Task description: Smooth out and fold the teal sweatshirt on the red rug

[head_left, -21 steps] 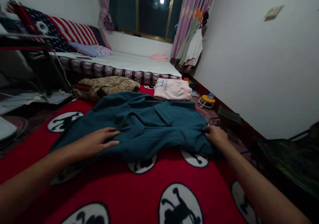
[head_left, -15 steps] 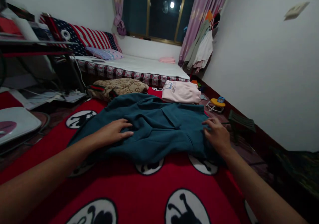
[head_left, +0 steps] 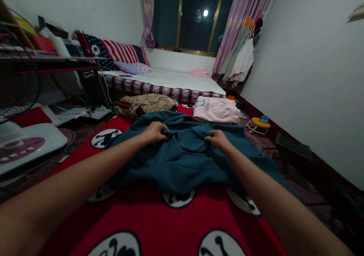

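Observation:
A teal garment [head_left: 187,157] lies spread on a red blanket [head_left: 170,225] printed with white discs and black figures. My left hand [head_left: 155,131] is closed on a fold of the teal cloth near its far middle. A short way to the right, my right hand [head_left: 217,139] pinches the same garment. Between the two hands the fabric is bunched up.
Beyond the garment lie a folded pink shirt [head_left: 216,110] and a tan patterned cloth [head_left: 148,103]. A low bed [head_left: 165,82] with pillows runs under the window. A cluttered shelf [head_left: 42,58] and fan stand left. A small yellow toy [head_left: 257,122] and a dark stool [head_left: 292,148] sit right.
Both hands left the near edges of the teal garment, reached farther in toward its middle and closed on the cloth. The view has swung to the left.

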### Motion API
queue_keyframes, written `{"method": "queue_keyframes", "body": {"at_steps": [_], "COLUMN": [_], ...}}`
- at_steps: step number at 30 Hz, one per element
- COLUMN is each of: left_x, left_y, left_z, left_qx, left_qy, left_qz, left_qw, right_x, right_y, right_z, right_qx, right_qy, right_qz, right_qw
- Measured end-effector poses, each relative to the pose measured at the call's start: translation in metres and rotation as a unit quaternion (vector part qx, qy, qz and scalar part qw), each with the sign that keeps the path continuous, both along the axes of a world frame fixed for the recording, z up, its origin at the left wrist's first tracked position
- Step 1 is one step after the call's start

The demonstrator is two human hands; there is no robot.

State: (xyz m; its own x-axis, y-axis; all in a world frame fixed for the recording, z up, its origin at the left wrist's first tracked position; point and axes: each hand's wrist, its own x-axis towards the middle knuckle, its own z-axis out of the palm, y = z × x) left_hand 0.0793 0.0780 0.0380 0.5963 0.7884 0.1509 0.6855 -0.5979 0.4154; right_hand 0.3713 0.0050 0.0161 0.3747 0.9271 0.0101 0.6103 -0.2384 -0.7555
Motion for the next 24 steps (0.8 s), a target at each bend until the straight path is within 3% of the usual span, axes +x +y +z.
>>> {"method": "queue_keyframes", "body": {"at_steps": [3, 6, 10, 13, 17, 21, 24], "left_x": [0.009, 0.011, -0.015, -0.053, -0.106, -0.143, -0.155], "left_y": [0.012, 0.019, 0.004, -0.024, -0.058, -0.077, -0.083], "left_z": [0.019, 0.023, 0.005, -0.006, -0.009, -0.02, -0.035], "left_qx": [0.099, 0.159, 0.13, 0.065, -0.004, -0.024, -0.018], "left_qy": [-0.143, -0.213, -0.112, 0.003, 0.095, 0.087, 0.089], "left_qz": [0.068, 0.114, 0.107, 0.15, 0.248, 0.261, 0.278], "left_qw": [0.982, 0.957, 0.979, 0.987, 0.964, 0.961, 0.956], "right_x": [0.011, 0.013, 0.002, -0.005, -0.006, -0.002, 0.001], "right_y": [0.02, 0.021, -0.014, -0.049, -0.082, -0.094, -0.093], "right_z": [0.024, 0.03, 0.004, -0.017, -0.025, -0.025, -0.031], "right_qx": [0.161, 0.285, 0.185, 0.103, 0.086, 0.069, 0.054], "right_qy": [0.039, 0.055, -0.074, -0.145, -0.208, -0.237, -0.268], "right_qz": [-0.061, -0.081, 0.041, 0.126, 0.14, 0.142, 0.147], "right_qw": [0.984, 0.954, 0.979, 0.976, 0.964, 0.959, 0.951]}}
